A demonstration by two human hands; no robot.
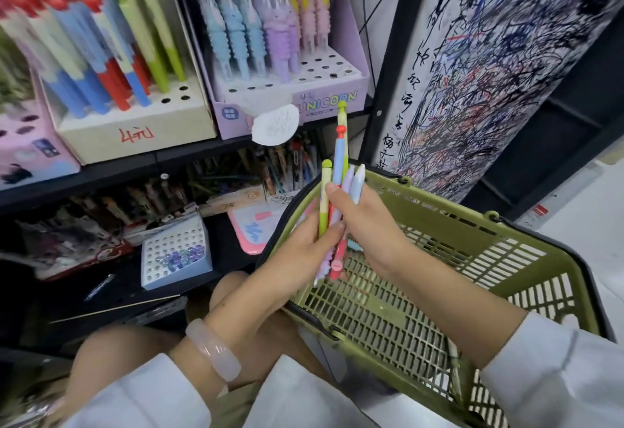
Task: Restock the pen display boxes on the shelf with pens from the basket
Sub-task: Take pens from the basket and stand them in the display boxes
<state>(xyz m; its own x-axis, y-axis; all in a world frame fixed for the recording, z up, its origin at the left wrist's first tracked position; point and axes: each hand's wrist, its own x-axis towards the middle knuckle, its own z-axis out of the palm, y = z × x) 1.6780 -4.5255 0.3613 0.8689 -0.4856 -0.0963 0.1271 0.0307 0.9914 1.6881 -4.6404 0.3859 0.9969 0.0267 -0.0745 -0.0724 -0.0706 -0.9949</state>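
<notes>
A mixed bunch of slim pens (338, 171), green, red, blue, lilac and pale blue, stood almost upright above the near left rim of the olive-green slatted plastic shopping basket (456, 279); both hands gripped it; the left hand (305, 252) curled round the lower part of the bunch from the left, thumb pressed on the green pen, while the right hand (366, 221) wrapped the middle from the right, its fingertips closed over the barrels; the pens' knobbed and pointed tips rose above the fingers, the tallest reaching the front of the shelf edge (189, 154); a few pen ends hung below the left palm, over the basket floor.

On the shelf above stood a lilac cardboard display box marked UNICORN (304, 93), its back rows filled with pale blue, purple and pink ridged pens, its front holes bare; just left of it stood a cream cardboard display box with red handwriting (135, 123), holding red, blue and green pens, with some open holes at its front right; a white oval paper tag (275, 127) hung from the lilac box's front.

Lower down lay a small pale blue holed tray (175, 255) with a few purple pieces; the person wore a translucent pink bangle (212, 350) on the left wrist and white sleeves; a scribble-covered panel (489, 73) stood right of the shelf.
</notes>
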